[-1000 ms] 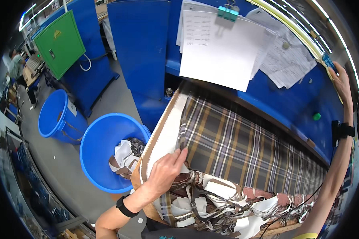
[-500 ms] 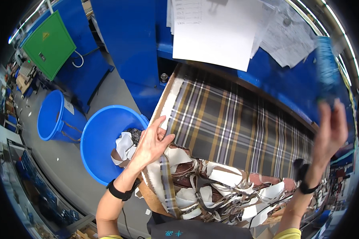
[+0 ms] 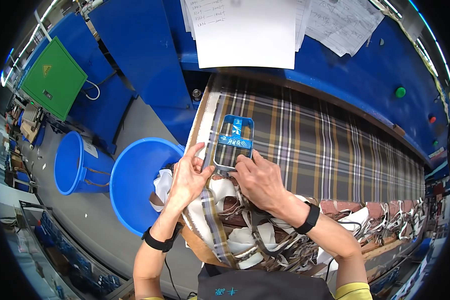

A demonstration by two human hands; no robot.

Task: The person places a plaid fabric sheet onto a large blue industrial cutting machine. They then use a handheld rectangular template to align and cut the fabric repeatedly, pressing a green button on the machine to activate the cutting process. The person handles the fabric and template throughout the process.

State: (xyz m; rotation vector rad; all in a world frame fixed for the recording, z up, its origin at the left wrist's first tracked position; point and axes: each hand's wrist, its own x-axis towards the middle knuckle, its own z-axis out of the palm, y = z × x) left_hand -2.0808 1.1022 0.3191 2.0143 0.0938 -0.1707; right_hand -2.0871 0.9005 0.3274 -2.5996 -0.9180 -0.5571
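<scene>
A blue cutting die (image 3: 236,143), an oblong metal frame with a crossbar and pale hand-marked writing, lies on the plaid fabric (image 3: 315,145) close to its left edge. My right hand (image 3: 259,181) is closed on the near end of the die, its fingers at the rim. To its left, my left hand (image 3: 187,177) rests at the fabric's left edge, thumb and index finger apart; its lower fingers curl under and are partly hidden. A narrow plaid strip (image 3: 214,225) hangs down below my left hand, over the near edge of the board.
Heaped scraps (image 3: 255,237) in white and brown lie along the near side. A blue bin (image 3: 135,187) with scraps stands at the left, a second blue bin (image 3: 67,165) beyond it. Across the back runs a blue machine beam (image 3: 345,85) with papers (image 3: 247,37) and a green button (image 3: 400,92).
My right hand has swung from the far right, where it held the die raised, to the left and set it on the fabric. My left hand stays at the fabric edge.
</scene>
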